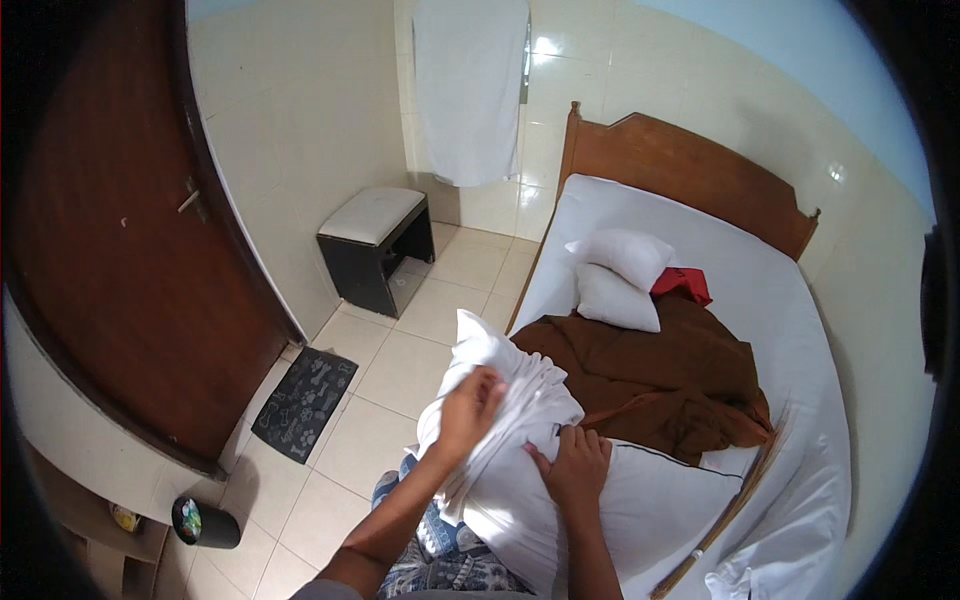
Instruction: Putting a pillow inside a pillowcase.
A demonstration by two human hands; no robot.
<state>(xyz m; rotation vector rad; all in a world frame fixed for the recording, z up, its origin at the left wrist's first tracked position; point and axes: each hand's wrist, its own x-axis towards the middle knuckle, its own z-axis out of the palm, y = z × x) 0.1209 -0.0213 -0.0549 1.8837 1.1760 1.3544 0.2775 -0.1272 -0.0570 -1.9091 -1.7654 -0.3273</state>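
Observation:
Across the person's lap and the bed's near edge lies a white pillow [637, 502] with a thin dark line along its far seam. White cloth [536, 390], apparently a pillowcase, is gathered in folds around its left part, and one pointed corner stands up. My left hand [472, 409], motion-blurred, is over the gathered cloth with fingers curled; whether it grips is unclear. My right hand [577, 465] holds the edge of the folds, thumb to the left and fingers bent over the far side. Where cloth and pillow meet is partly hidden by the hands.
On the bed [795, 337] lie a brown blanket [652, 360], two small white pillows [619, 300], a red cloth [682, 285] and a stick broom [720, 517]. A padded stool [375, 225], patterned mat [304, 405], black bin [217, 527] and brown door [127, 225] are to the left.

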